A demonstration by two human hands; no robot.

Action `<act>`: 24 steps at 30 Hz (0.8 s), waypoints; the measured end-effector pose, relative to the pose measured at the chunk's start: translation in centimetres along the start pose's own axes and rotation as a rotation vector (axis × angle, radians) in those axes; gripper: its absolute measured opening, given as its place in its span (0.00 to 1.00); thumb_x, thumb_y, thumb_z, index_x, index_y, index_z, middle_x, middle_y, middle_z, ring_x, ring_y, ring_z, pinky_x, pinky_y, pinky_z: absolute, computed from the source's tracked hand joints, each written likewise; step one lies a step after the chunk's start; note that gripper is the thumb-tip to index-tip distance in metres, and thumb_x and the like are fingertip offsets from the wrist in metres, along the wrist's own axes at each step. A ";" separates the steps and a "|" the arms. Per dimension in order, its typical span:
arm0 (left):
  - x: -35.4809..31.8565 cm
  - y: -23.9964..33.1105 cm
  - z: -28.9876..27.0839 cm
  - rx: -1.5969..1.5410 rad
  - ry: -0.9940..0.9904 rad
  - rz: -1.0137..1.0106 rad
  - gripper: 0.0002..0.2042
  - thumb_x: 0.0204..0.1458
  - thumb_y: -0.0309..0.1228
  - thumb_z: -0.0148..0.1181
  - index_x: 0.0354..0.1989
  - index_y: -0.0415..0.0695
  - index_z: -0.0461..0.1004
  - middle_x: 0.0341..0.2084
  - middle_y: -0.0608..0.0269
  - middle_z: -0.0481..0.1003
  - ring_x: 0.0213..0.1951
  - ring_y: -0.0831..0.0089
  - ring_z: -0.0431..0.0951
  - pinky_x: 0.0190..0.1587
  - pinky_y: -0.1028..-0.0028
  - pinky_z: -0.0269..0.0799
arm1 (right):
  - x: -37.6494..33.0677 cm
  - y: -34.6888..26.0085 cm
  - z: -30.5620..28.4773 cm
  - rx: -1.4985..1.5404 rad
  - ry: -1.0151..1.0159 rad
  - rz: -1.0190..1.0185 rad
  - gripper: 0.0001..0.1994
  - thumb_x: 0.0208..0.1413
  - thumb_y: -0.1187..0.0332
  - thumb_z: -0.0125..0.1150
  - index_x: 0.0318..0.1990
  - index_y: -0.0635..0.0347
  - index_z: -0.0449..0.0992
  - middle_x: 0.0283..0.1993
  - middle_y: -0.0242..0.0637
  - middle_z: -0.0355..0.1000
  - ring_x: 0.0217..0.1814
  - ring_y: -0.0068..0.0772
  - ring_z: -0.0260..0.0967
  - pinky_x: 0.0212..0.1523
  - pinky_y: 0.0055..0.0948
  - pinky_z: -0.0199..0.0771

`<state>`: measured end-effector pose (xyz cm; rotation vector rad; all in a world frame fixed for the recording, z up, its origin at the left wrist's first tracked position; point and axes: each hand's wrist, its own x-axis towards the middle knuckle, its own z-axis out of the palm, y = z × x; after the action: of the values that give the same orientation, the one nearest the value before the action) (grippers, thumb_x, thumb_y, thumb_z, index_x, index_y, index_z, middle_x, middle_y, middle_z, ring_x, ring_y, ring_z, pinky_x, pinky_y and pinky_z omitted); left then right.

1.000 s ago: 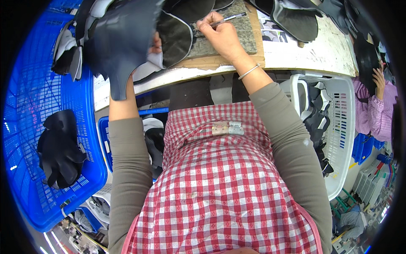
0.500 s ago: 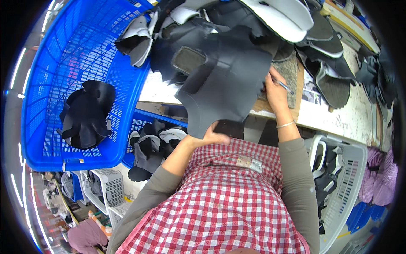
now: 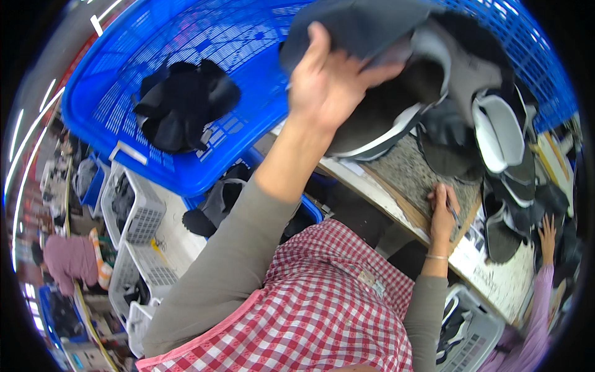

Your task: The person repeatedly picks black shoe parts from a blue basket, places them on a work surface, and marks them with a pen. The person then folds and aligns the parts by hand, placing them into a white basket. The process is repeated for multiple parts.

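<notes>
My left hand [image 3: 325, 93] is raised over the bench at the edge of the blue basket [image 3: 198, 180]. Its thumb and fingers are spread and a little blurred, in front of a smooth dark sheet piece [image 3: 353, 28], which is also smeared. I see no grip on that piece. Just right of the hand are curved black pieces with white lining [image 3: 446, 56], heaped up. My right hand [image 3: 443, 208] rests at the edge of a speckled grey mat [image 3: 403, 164], its fingers closed around a pen [image 3: 455, 214].
Inside the blue basket lies a bundle of black pieces [image 3: 183, 105]. More black and white pieces [image 3: 502, 133] cover the bench's right side, where another person's hand [image 3: 546, 239] reaches in. Grey crates stand at the left, and a grey basket [image 3: 474, 335] sits below the bench.
My left hand has gone from the large black piece at my lap up to the heap. The view has turned leftward. My right hand keeps the pen. Another person's hand has appeared.
</notes>
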<state>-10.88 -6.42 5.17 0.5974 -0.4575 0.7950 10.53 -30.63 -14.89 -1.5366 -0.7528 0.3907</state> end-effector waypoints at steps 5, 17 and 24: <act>12.2 -0.4 -9.3 0.090 0.071 0.141 0.26 0.70 0.51 0.45 0.66 0.44 0.66 0.57 0.53 0.77 0.61 0.53 0.75 0.65 0.40 0.69 | 0.3 0.6 0.3 -0.063 -0.013 -0.030 0.15 0.71 0.58 0.57 0.42 0.63 0.81 0.29 0.27 0.71 0.27 0.14 0.58 0.30 0.19 0.58; 5.5 1.3 -17.3 2.272 -0.166 -0.172 0.26 0.64 0.44 0.59 0.64 0.38 0.71 0.67 0.39 0.67 0.68 0.45 0.67 0.70 0.60 0.62 | -0.1 0.2 0.7 -0.275 0.022 -0.070 0.11 0.70 0.66 0.58 0.41 0.65 0.81 0.30 0.31 0.75 0.33 0.20 0.70 0.38 0.22 0.69; -11.9 2.6 -11.3 2.101 -0.179 0.013 0.45 0.46 0.39 0.73 0.74 0.43 0.60 0.74 0.46 0.57 0.76 0.48 0.52 0.76 0.55 0.45 | -0.9 0.2 0.6 -0.220 0.041 -0.093 0.11 0.66 0.62 0.63 0.43 0.62 0.82 0.34 0.34 0.79 0.35 0.27 0.74 0.39 0.29 0.75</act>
<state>-18.46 -3.89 -9.36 2.5945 0.4450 1.0266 9.54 -30.80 -15.33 -1.7024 -0.8540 0.2116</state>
